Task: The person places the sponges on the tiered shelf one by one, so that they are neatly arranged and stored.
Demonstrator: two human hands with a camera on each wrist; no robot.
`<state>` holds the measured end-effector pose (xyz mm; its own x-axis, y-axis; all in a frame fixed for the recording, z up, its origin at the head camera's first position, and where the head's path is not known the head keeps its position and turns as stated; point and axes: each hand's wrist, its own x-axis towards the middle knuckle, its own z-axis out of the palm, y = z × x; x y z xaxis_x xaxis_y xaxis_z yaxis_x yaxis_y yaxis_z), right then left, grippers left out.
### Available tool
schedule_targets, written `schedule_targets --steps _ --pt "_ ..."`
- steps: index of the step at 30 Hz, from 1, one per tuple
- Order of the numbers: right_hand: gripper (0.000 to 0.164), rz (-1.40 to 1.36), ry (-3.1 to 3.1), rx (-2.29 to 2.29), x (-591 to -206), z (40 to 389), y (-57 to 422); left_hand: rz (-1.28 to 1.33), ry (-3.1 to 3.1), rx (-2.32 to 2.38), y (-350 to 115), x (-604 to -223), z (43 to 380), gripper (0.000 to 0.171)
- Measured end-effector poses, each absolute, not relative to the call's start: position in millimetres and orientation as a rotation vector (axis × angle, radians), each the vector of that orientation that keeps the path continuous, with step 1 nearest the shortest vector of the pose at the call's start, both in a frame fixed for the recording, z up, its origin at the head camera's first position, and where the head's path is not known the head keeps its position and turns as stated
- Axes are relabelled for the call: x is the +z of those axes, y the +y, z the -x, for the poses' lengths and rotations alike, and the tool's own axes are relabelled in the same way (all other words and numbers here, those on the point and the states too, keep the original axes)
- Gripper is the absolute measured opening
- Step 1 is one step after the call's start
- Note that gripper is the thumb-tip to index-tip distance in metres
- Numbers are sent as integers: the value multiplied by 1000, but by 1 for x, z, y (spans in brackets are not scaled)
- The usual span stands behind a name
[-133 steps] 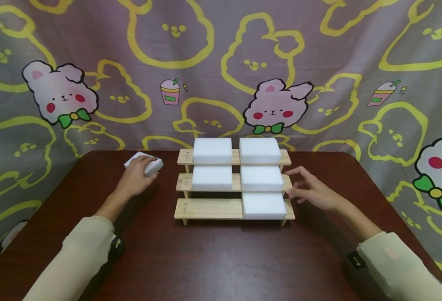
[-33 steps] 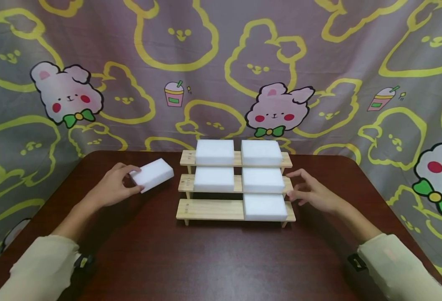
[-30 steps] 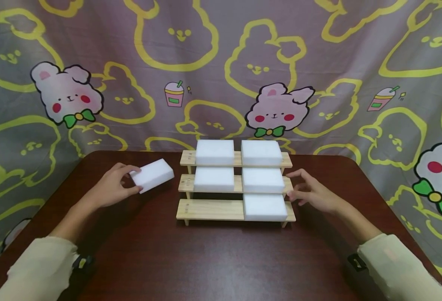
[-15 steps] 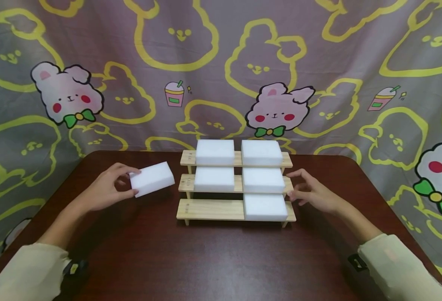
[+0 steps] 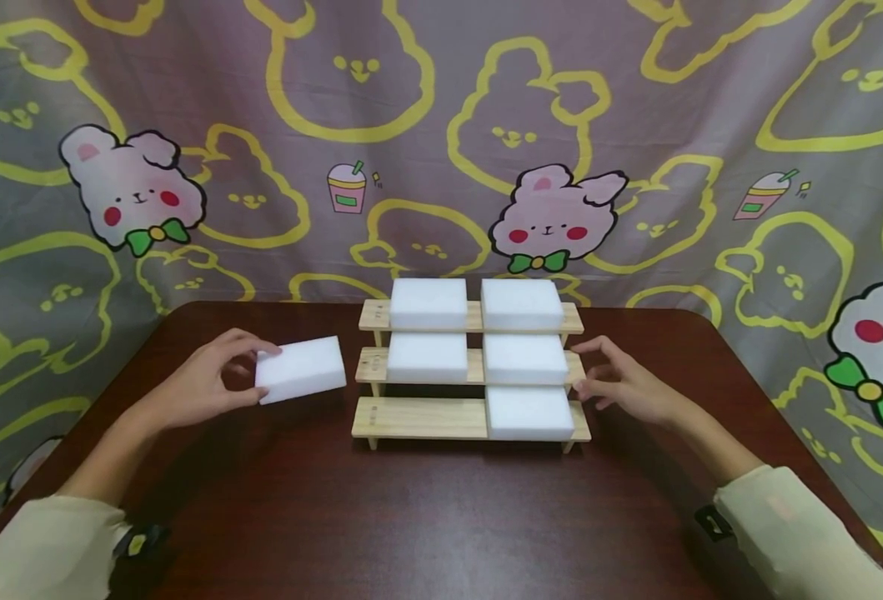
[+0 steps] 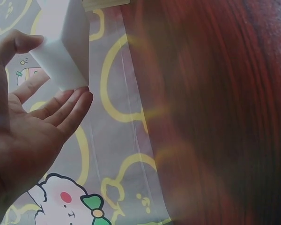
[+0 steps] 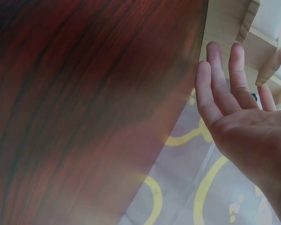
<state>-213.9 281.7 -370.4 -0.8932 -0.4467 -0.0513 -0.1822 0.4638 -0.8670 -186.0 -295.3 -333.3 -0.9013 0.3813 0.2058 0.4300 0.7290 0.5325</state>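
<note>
My left hand pinches one end of a white foam block, thumb at the front and fingers at the back. In the left wrist view the same block sits between thumb and fingertips, held over the table left of a three-tier wooden shelf. White foam blocks stand in pairs on the top and middle tiers. On the bottom tier a single block lies at the right, with bare board to its left. My right hand grips the middle tier's right end between thumb and index finger, the other fingers loosely spread.
The shelf stands on a dark reddish-brown table with rounded far corners. A curtain with cartoon rabbits and yellow outlines hangs behind the table and along its sides.
My left hand has brought the foam block from the far left of the table toward me, turning it so its long side faces front. The right hand and shelf stay in place.
</note>
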Motion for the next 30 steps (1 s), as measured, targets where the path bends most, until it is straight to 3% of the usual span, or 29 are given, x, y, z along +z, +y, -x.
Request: schedule_targets --steps 30 --pt "57 526 2442 -1402 -369 213 281 908 -2810 -1088 -296 -324 174 51"
